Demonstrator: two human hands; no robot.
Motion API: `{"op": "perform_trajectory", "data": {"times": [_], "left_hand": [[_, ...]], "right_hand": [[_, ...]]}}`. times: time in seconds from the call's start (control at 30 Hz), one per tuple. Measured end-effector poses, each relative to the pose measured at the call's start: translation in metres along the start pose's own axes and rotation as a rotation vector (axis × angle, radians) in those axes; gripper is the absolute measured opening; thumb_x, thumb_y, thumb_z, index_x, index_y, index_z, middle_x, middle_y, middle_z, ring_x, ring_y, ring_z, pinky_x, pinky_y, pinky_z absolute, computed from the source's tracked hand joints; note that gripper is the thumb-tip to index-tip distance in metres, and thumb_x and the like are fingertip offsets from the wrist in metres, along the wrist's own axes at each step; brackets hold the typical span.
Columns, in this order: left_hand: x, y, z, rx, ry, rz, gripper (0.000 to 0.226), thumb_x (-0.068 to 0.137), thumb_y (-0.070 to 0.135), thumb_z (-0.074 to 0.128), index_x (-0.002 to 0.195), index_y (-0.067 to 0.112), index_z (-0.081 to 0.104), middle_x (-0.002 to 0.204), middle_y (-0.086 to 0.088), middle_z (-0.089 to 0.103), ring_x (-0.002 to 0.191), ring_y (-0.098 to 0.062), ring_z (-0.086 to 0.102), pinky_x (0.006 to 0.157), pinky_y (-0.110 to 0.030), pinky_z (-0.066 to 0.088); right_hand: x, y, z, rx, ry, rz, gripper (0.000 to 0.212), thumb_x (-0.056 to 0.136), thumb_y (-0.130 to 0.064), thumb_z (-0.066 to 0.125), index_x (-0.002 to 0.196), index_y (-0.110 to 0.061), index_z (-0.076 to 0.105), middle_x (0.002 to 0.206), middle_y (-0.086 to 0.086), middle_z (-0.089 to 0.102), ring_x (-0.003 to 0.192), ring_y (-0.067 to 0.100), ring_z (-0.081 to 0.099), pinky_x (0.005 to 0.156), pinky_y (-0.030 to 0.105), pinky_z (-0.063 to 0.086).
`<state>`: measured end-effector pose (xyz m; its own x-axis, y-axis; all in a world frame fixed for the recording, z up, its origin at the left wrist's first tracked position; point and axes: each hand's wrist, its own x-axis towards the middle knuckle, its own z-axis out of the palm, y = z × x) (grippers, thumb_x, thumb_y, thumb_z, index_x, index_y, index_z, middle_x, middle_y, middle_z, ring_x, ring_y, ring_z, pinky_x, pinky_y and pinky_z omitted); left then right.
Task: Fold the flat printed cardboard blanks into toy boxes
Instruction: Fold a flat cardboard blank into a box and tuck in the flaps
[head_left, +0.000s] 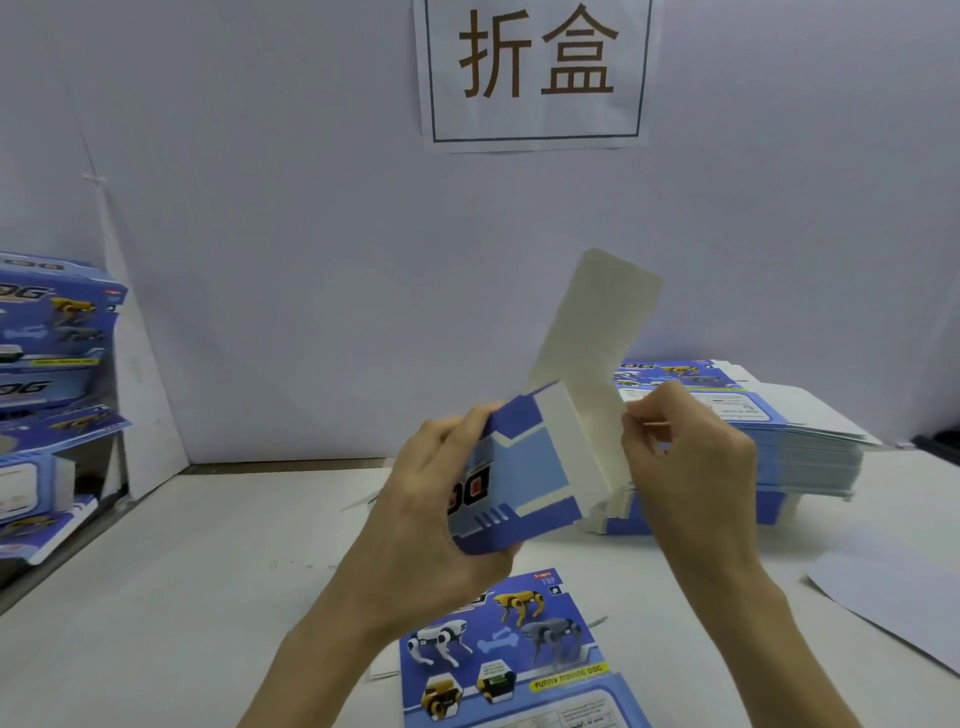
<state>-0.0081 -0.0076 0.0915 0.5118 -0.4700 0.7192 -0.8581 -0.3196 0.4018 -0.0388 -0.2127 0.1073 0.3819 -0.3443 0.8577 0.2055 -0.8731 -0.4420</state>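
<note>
Roughly at the middle of the view, a half-folded blue printed cardboard box (524, 467) is held in the air above the white table (182, 597). The left hand (431, 499) holds it from the left and from below; its grip is curled round the printed blue side, with the thumb across the near face and the fingers hidden behind. The right hand (691, 467) is at the box's right side, its grip pressed together in a pinch on the edge of the unprinted grey-white panel. From that open end a long grey-white cardboard flap with rounded corners (597, 322) stands up, tilted to the right.

Directly below the hands a flat blue blank printed with toy robot dogs (509, 654) lies face up on the table, running out of the bottom edge of the view. Behind the right hand sits a thick stack of flat blue printed blanks (789, 436). At the far left, finished blue boxes (47, 364) are piled one upon another. A plain white sheet (893, 597) lies on the table at the right edge. On the pale wall behind hangs a white paper sign with two large brown characters (535, 73).
</note>
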Motion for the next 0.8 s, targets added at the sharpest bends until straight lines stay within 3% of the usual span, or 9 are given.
{"op": "perform_trajectory", "data": {"times": [0.07,0.13,0.3,0.37,0.47,0.6,0.67,0.73,0.8], "left_hand": [[0.0,0.003,0.001,0.016,-0.011,-0.004,0.082,0.066,0.035,0.074,0.133,0.044,0.028,0.128,0.022,0.038,0.119,0.001,0.04,0.086,-0.004,0.044],[0.001,0.0,-0.005,-0.012,0.02,-0.016,0.083,0.065,0.032,0.076,0.133,0.043,0.03,0.127,0.021,0.041,0.118,0.002,0.042,0.084,-0.003,0.043],[-0.001,-0.005,-0.014,-0.17,-0.01,-0.037,0.078,0.065,0.025,0.078,0.131,0.036,0.036,0.124,0.03,0.046,0.118,0.005,0.046,0.08,-0.004,0.046],[-0.003,-0.006,-0.011,-0.197,-0.025,-0.036,0.077,0.066,0.025,0.077,0.13,0.034,0.036,0.123,0.039,0.042,0.12,0.006,0.044,0.079,-0.004,0.047],[-0.002,-0.009,-0.01,-0.162,-0.004,-0.031,0.08,0.065,0.028,0.079,0.132,0.035,0.035,0.125,0.034,0.043,0.12,0.002,0.046,0.082,-0.008,0.048],[-0.001,-0.012,-0.015,-0.157,0.058,-0.118,0.087,0.063,0.037,0.084,0.132,0.045,0.031,0.117,0.04,0.04,0.116,0.009,0.043,0.078,-0.004,0.047],[0.0,-0.014,-0.017,-0.248,0.056,-0.212,0.087,0.063,0.034,0.078,0.131,0.053,0.027,0.113,0.043,0.04,0.116,0.014,0.042,0.07,-0.007,0.051],[0.002,-0.013,-0.018,-0.326,0.03,-0.318,0.082,0.066,0.034,0.074,0.128,0.059,0.027,0.116,0.04,0.041,0.112,0.022,0.041,0.062,-0.007,0.051],[0.002,-0.012,-0.018,-0.395,-0.069,-0.407,0.086,0.067,0.043,0.078,0.133,0.058,0.025,0.128,0.034,0.042,0.112,0.023,0.043,0.07,-0.006,0.05]], "right_hand": [[-0.001,0.001,0.001,0.039,-0.055,-0.026,0.016,0.083,-0.003,0.071,0.073,-0.009,0.06,0.072,0.003,0.064,0.062,0.018,0.061,0.057,0.024,0.048],[0.005,0.002,-0.003,0.36,-0.151,0.141,0.017,0.083,-0.025,0.072,0.073,-0.015,0.063,0.074,-0.003,0.066,0.063,0.006,0.059,0.059,0.012,0.045],[0.013,0.006,-0.011,1.002,-0.519,0.629,0.042,0.067,-0.045,0.066,0.1,-0.019,0.072,0.085,-0.001,0.073,0.073,0.011,0.067,0.062,0.025,0.055],[0.012,0.006,-0.013,1.049,-0.676,0.748,0.034,0.068,-0.045,0.064,0.09,-0.023,0.078,0.083,0.0,0.075,0.074,0.013,0.071,0.062,0.028,0.058],[0.01,0.008,-0.01,0.759,-0.744,0.695,0.023,0.087,-0.028,0.061,0.091,-0.011,0.076,0.077,0.0,0.074,0.074,0.014,0.07,0.069,0.037,0.061],[0.008,0.0,-0.004,0.374,-0.702,0.513,0.026,0.096,-0.015,0.05,0.089,0.008,0.061,0.086,0.029,0.064,0.072,0.025,0.058,0.075,0.056,0.056],[0.007,-0.005,-0.005,0.298,-0.714,0.474,0.031,0.094,-0.018,0.051,0.082,0.01,0.059,0.07,0.023,0.061,0.06,0.014,0.055,0.061,0.041,0.058],[0.006,-0.007,-0.006,0.179,-0.671,0.429,0.037,0.093,-0.016,0.051,0.061,0.004,0.05,0.047,0.003,0.05,0.047,0.011,0.044,0.045,0.03,0.041],[0.005,-0.011,-0.005,0.04,-0.594,0.362,0.044,0.093,-0.011,0.048,0.051,-0.007,0.036,0.047,0.0,0.041,0.054,0.019,0.04,0.048,0.031,0.036]]}}
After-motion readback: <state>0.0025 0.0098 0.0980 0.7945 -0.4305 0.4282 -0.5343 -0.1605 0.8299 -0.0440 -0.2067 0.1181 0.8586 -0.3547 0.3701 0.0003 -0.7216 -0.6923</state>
